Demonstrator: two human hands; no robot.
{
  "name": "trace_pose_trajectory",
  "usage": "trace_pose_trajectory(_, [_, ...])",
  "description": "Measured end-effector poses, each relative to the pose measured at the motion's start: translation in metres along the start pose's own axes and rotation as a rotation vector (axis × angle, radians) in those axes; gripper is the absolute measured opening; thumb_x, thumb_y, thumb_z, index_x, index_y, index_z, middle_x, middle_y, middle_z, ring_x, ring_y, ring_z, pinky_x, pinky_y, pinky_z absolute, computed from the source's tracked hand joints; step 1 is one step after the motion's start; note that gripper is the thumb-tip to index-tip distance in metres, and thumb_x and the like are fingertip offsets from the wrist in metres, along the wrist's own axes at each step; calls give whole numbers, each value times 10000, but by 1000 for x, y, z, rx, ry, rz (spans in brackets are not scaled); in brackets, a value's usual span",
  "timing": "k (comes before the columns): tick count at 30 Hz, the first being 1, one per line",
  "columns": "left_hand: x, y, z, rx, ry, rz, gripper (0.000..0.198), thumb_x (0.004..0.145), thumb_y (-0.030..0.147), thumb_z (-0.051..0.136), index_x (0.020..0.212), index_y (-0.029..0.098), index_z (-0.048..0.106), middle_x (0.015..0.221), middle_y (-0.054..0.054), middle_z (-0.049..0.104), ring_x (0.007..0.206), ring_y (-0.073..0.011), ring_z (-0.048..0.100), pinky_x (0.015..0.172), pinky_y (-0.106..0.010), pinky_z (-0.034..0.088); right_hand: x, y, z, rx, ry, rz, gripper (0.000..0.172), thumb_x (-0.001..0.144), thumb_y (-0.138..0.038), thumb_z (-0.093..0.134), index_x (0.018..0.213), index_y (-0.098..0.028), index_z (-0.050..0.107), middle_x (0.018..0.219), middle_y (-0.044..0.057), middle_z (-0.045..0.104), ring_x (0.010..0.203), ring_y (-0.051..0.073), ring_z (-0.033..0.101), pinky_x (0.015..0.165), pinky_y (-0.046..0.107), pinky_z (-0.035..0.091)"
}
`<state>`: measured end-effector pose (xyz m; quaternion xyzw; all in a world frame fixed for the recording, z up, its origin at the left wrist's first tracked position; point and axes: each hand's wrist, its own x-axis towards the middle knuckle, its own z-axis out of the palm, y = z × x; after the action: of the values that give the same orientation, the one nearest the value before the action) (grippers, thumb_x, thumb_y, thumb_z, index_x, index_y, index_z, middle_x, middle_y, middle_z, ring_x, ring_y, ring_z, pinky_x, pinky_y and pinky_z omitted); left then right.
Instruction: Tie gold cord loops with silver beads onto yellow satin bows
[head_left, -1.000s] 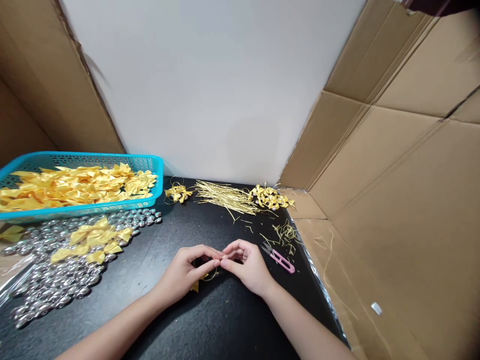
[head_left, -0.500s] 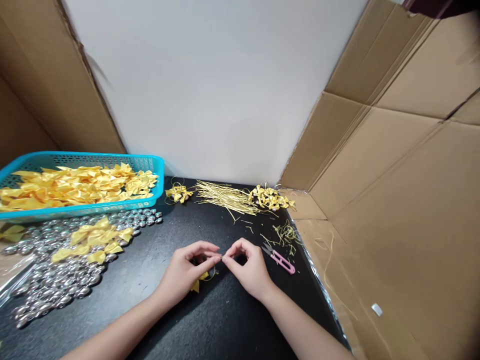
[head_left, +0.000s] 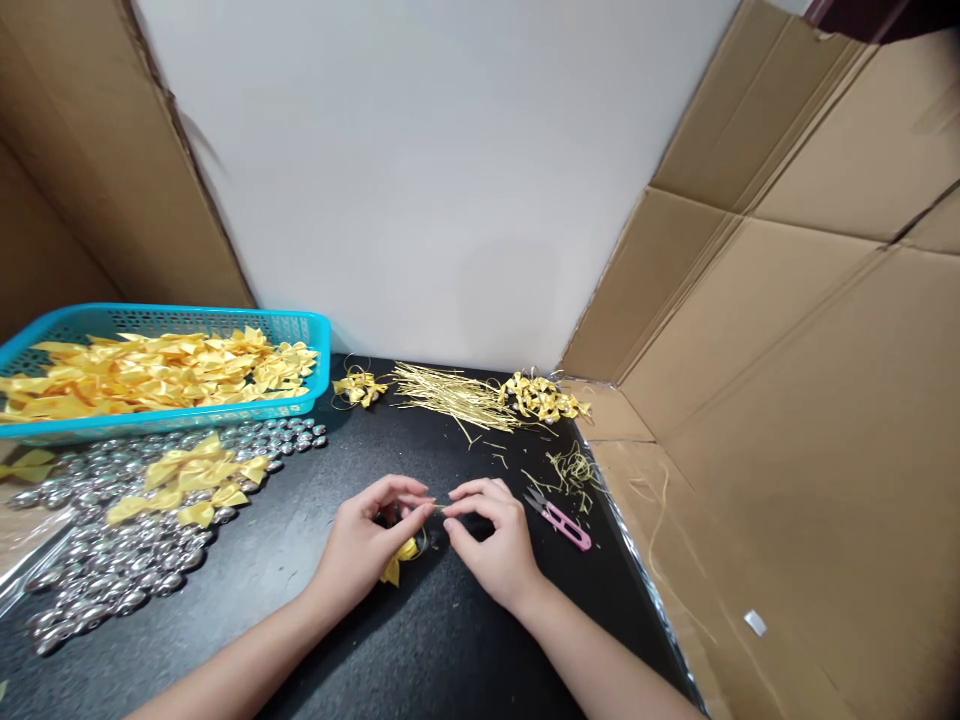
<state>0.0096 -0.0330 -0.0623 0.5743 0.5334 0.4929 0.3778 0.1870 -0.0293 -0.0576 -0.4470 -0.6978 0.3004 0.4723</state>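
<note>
My left hand (head_left: 367, 545) and my right hand (head_left: 491, 540) meet over the black table (head_left: 420, 640), fingertips almost touching. Both pinch a thin gold wire (head_left: 439, 509) between thumb and forefinger. A small yellow ribbon bow (head_left: 397, 562) hangs under my left hand, partly hidden by the fingers. Pink thread snips (head_left: 559, 518) lie just right of my right hand.
A blue basket (head_left: 225, 322) full of yellow bows stands at the left. Silver beads (head_left: 97, 570) with a few bows (head_left: 187, 480) on top spread below it. Gold wire strands (head_left: 450, 392) and finished bows (head_left: 544, 397) lie at the back. Cardboard walls (head_left: 787, 420) close in both sides.
My hands have shifted slightly, the fingertips drawing a little apart and then staying close on the wire. Nothing else on the table has moved.
</note>
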Motion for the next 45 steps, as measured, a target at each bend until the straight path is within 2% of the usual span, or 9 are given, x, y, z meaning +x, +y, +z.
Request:
trace_pose_trajectory(6, [-2, -1, 0, 35, 31, 65, 200, 760, 358, 715, 839, 179, 674, 689, -8, 707, 600, -153, 625, 556, -240, 484, -6, 2, 7, 2, -4, 5, 238, 758, -142, 710, 937, -272, 798, 992, 67, 742, 927, 240, 613, 844, 386, 495])
trace_pose_trajectory(12, [-3, -1, 1, 62, 16, 108, 155, 773, 328, 705, 817, 182, 678, 690, 4, 696, 589, -142, 615, 559, -233, 482, -7, -2, 9, 68, -45, 50, 315, 850, -132, 594, 1062, -283, 771, 1014, 64, 733, 967, 232, 611, 879, 378, 478])
trace_pose_trajectory(15, [-3, -1, 1, 71, 10, 128, 147, 777, 323, 699, 811, 182, 679, 693, 4, 694, 588, -143, 621, 561, -233, 491, -7, 0, 12, 151, -34, 122, 256, 842, -158, 609, 994, -265, 785, 984, 64, 728, 953, 227, 626, 886, 373, 469])
trace_pose_trajectory(21, [-5, -4, 0, 139, 11, 192, 124, 797, 310, 681, 821, 189, 686, 723, -2, 703, 601, -146, 631, 576, -239, 510, -5, 5, 20, 477, 27, 309, 62, 723, -248, 728, 767, -205, 742, 883, 57, 689, 829, 205, 632, 757, 324, 485])
trace_pose_trajectory(25, [-5, 1, -1, 205, 25, 318, 77, 798, 273, 666, 792, 203, 699, 706, 0, 711, 597, -144, 631, 573, -231, 508, -6, 2, 24, 766, 30, 505, 246, 615, -330, 836, 767, -191, 702, 806, 27, 685, 800, 183, 620, 801, 317, 480])
trace_pose_trajectory(30, [-5, 7, -2, 268, -10, 465, 68, 797, 211, 647, 773, 222, 710, 667, 11, 712, 599, -143, 637, 576, -221, 507, -6, -1, 23, 883, 7, 649, 361, 522, -381, 914, 667, -154, 674, 671, 2, 646, 669, 129, 560, 732, 276, 453])
trace_pose_trajectory(38, [-5, 4, -4, 292, 42, 387, 90, 802, 273, 642, 786, 221, 713, 701, 0, 722, 603, -152, 641, 585, -238, 521, 0, -1, 15, 1045, -113, 770, 406, 548, -422, 914, 700, -149, 654, 721, 11, 636, 667, 120, 572, 665, 256, 458])
trace_pose_trajectory(45, [-4, 3, -6, 339, 75, 501, 71, 829, 236, 636, 789, 217, 692, 689, 7, 702, 594, -146, 632, 585, -229, 508, 2, 5, 12, 1166, -137, 850, 417, 594, -472, 862, 703, -171, 595, 681, 5, 653, 593, 127, 601, 615, 270, 474])
